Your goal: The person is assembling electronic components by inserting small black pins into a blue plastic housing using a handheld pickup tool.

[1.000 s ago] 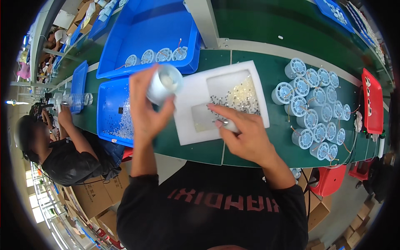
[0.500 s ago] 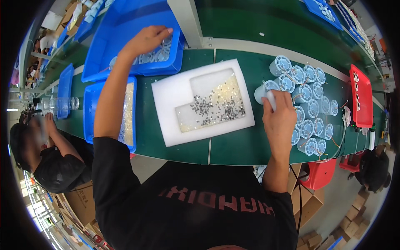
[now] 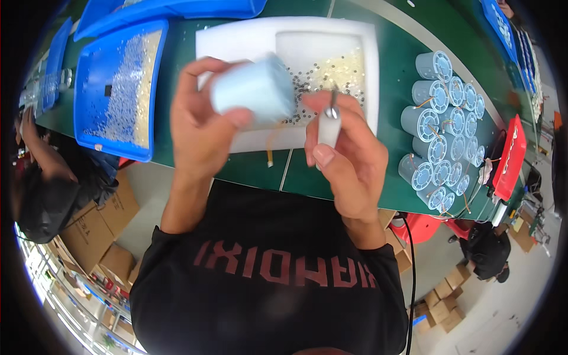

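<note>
In my left hand (image 3: 204,121) is a light blue plastic cup-shaped housing (image 3: 245,92), blurred by motion, with its wide end to the right. A thin orange wire (image 3: 271,145) hangs below it. My right hand (image 3: 349,148) is closed round a white-handled screwdriver (image 3: 329,129), its metal shaft pointing away from me. Both hands are above the near part of a white foam tray (image 3: 207,38), whose recess holds many small dark and pale pieces (image 3: 340,71). Housing and screwdriver look apart.
Rows of similar light blue housings (image 3: 420,121) with wires stand to the right. A red tray (image 3: 510,157) lies beyond them. At left is a blue tray (image 3: 89,130) of small clear and yellowish pieces, with a blue bin (image 3: 177,13) behind. A person (image 3: 44,189) sits at far left.
My left hand has come back from the blue bin and now holds a housing over the foam tray. My right hand has moved left from the rows with the screwdriver. The view has shifted.
</note>
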Action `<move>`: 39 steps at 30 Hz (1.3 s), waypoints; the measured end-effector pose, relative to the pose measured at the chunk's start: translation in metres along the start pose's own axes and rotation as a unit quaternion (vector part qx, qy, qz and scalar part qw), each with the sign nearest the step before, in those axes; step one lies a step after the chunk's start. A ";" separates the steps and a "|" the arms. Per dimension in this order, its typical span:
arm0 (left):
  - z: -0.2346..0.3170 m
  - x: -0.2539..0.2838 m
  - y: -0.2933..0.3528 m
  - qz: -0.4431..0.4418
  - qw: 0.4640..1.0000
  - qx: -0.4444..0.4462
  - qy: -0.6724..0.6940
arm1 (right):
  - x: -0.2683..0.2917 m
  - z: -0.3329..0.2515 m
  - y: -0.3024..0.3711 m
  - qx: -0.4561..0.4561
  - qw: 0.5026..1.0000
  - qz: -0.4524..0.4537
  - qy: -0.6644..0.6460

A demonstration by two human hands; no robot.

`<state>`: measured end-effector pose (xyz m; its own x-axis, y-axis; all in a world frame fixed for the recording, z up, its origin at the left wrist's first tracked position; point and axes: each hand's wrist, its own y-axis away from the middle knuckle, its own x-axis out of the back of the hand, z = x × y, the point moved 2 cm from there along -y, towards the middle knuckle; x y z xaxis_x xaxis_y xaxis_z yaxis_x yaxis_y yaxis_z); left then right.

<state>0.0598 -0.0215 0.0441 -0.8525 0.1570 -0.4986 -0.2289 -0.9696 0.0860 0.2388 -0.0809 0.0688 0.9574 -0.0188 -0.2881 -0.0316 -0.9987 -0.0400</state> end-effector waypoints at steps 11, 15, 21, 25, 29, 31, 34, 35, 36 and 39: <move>-0.011 0.070 0.007 0.044 0.974 -0.030 0.219 | 0.020 0.026 0.012 -0.038 0.995 -0.017 -0.095; -0.017 0.074 0.008 0.150 0.975 -0.008 0.167 | 0.016 0.033 0.006 0.003 0.988 0.042 0.152; -0.022 0.082 0.011 0.091 0.983 -0.009 0.160 | 0.001 0.043 0.004 -0.038 0.929 0.117 0.348; -0.022 0.086 0.012 0.076 0.983 -0.006 0.166 | 0.000 0.042 0.005 -0.035 0.921 0.102 0.375; -0.021 0.086 0.011 0.047 0.987 -0.002 0.155 | -0.002 0.042 0.003 -0.039 0.919 0.109 0.378; -0.021 0.086 0.011 0.041 0.988 -0.007 0.147 | -0.004 0.042 0.001 -0.039 0.915 0.105 0.389; -0.020 0.083 0.011 0.043 0.991 -0.013 0.130 | -0.005 0.044 -0.002 -0.002 0.902 0.080 0.424; -0.020 0.083 0.011 0.050 0.991 -0.015 0.120 | -0.006 0.043 -0.003 0.035 0.892 0.062 0.447; -0.020 0.083 0.011 0.051 0.991 -0.013 0.120 | -0.007 0.042 -0.004 0.034 0.892 0.061 0.447; -0.020 0.086 0.010 0.039 0.988 -0.009 0.147 | -0.007 0.039 -0.003 0.014 0.884 0.067 0.462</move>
<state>-0.0068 -0.0214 -0.0154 -0.6937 0.0229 -0.7199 -0.1564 -0.9804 0.1195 0.2212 -0.0759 0.0337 0.7702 -0.1806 0.6117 -0.1570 -0.9832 -0.0926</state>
